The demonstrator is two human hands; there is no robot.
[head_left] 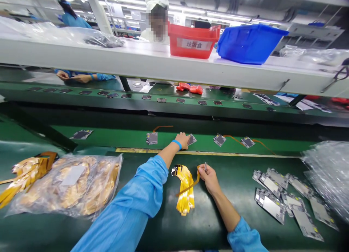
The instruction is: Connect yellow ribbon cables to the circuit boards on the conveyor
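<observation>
My left hand [182, 140], a blue band at its wrist, reaches onto the green belt with its fingers closed on the edge of a small circuit board [192, 139]. Between thumb and fingers of my right hand [209, 177] is one end of an orange flex cable [191, 187]; a small grey tip also shows there, too small to name. The cable's free end hangs across a fanned bundle of yellow flex cables [185, 204] on the green table. Boards with cables attached, such as one board [152, 138] to the left and another [219, 139] to the right, lie along the belt.
Bagged cables [89, 186] and a loose cable bunch [32, 168] lie at left. Several circuit boards [272, 206] are piled at right beside clear plastic trays [329, 172]. A shelf [131, 59] overhead carries a red bin [192, 45] and a blue bin [248, 45]. Co-workers are beyond.
</observation>
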